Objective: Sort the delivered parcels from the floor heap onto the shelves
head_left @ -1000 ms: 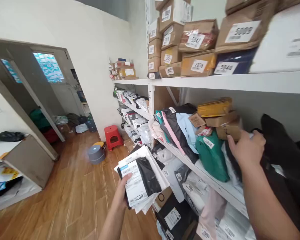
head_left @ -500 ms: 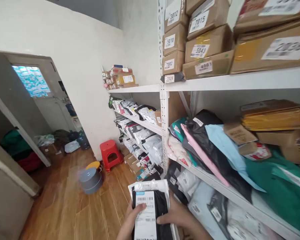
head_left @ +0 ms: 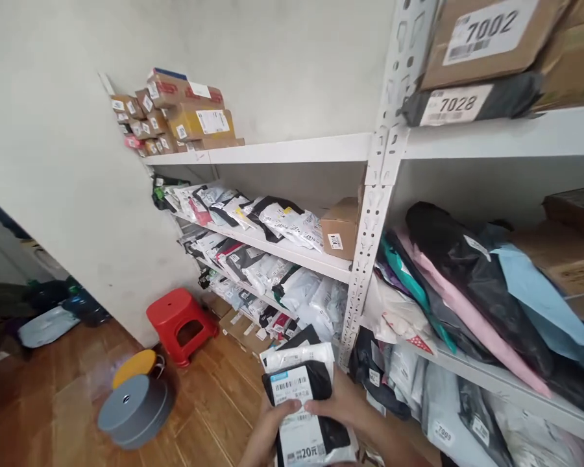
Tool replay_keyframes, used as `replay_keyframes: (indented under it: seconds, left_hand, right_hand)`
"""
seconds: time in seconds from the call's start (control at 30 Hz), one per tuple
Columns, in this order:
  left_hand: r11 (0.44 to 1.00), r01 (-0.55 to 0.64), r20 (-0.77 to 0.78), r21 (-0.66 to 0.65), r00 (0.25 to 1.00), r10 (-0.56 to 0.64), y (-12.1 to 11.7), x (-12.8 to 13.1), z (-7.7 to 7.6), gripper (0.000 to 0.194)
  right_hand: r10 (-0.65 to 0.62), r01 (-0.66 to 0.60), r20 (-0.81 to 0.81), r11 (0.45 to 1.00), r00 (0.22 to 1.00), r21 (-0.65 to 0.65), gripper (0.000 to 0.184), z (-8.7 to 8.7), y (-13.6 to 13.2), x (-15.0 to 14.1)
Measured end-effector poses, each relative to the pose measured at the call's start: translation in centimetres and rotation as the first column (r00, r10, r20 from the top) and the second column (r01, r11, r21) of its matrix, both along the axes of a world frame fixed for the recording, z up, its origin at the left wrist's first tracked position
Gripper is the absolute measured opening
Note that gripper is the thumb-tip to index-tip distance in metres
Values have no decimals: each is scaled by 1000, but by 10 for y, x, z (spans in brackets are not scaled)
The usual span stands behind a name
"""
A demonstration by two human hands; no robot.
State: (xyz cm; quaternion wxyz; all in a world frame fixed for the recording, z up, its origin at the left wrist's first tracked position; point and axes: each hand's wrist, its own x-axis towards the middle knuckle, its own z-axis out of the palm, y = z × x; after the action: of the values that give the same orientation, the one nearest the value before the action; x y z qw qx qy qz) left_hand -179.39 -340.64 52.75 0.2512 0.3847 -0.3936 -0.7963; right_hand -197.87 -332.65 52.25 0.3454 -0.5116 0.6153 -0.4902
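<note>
- Now both hands are on the stack of parcels [head_left: 304, 376], low at six o'clock on my feed; a second ago the left hand [head_left: 274, 418] held it alone while the right hand [head_left: 343, 405] was among cartons on the shelf.
- Each thumb lies flat on the white label [head_left: 299, 434] of the top black parcel, their tips nearly meeting. I read that as both hands clamped on the stack; the other fingers are hidden, so I cannot tell how they lie.
- My view has swung left too: the far bay's mailing bags [head_left: 287, 220] reach from nine o'clock to the centre, and the red stool [head_left: 175, 314] at eight o'clock shows larger, with the grey stool [head_left: 133, 408] nearer, between seven and eight.
- Over at four o'clock, the coloured bundles [head_left: 481, 292] on the near shelf are well apart from both hands.
- For the work in hand, I judge this moves things from reaching into the shelf to managing the stack itself. Two hands should steady it, though the slick-looking wraps might slide over one another.
</note>
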Motion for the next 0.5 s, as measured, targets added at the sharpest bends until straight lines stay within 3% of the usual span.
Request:
replay_keyframes:
  seconds: [0.13,0.23,0.3,0.4,0.47,0.5]
  left_hand:
    - [957,111,4,-269,993,-115,-57,-27,-3,71]
    - [837,245,52,-490,966,-253,-97,-45,22,69]
    - [720,307,97,-622,943,-318,-118,-60,56,76]
    - [545,398,180,-738,894,-410,-144,-88,120,92]
    - [382,470,236,-795,821,-520,-166,-113,163,87]
    - [281,489,263,-826,775,-574,-181,-127,182,75]
  right_hand:
    - [52,-53,-12,984,999,-171,86,19,-40,-34]
    - [-21,59,166,971,986,-231,85,25,-68,-47]
    - [-49,117,311,972,949,-202,79,28,-84,-53]
    - [-168,225,435,971,885,-82,65,26,-101,-67]
    - [-354,380,462,924,814,39,60,16,-104,-81]
    - [-438,462,470,884,766,70,59,9,-103,-88]
